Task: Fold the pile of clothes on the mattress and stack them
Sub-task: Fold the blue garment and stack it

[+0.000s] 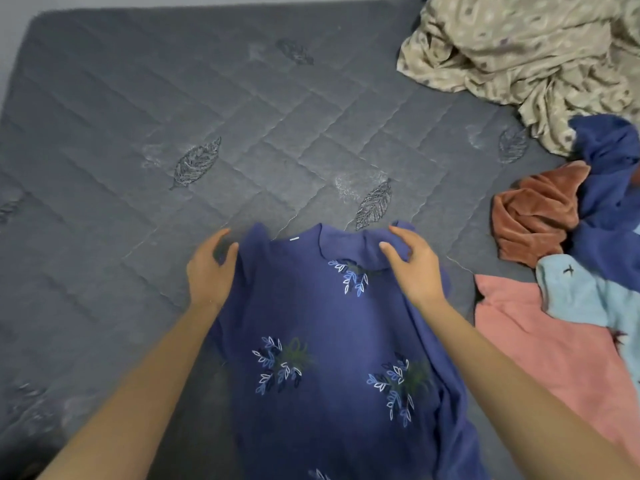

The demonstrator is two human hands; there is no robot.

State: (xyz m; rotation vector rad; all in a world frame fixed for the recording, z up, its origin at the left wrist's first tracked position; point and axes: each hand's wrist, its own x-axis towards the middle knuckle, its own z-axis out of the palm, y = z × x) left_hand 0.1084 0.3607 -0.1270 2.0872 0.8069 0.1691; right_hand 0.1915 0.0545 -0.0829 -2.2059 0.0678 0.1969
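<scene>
While a blue shirt (329, 341) with small leaf prints lies spread flat on the near middle of the grey quilted mattress (138, 150), both hands sit at its far end, one at each shoulder. Its neck opening points toward the far side, and a small white tag shows just inside the collar. The left hand (209, 268) rests at the shirt's left shoulder edge, fingers curved and partly open, thumb apart from the rest; its fingertips touch the cloth edge, but whether it pinches the fabric cannot be told. The right hand (414, 265) lies on the right shoulder, just right of the collar, fingers bent and loosely spread over a raised fold of fabric; it seems to gather that fold lightly, though a firm grip cannot be confirmed. Both bare forearms reach in from the near edge, crossing the shirt's sides.

To the right of the shirt, a pink garment (540, 341) lies flat, touching or nearly touching the shirt's right side. Over its far right part lies a light blue piece (581, 292) with a small dark mark. Beyond that sit a crumpled rust-brown piece (536, 216) and a dark blue one (609, 188), heaped together at the right edge. At the far right corner, a beige patterned cloth (526, 53) lies bunched in loose folds. The left and far middle of the mattress show only stitched leaf shapes.
</scene>
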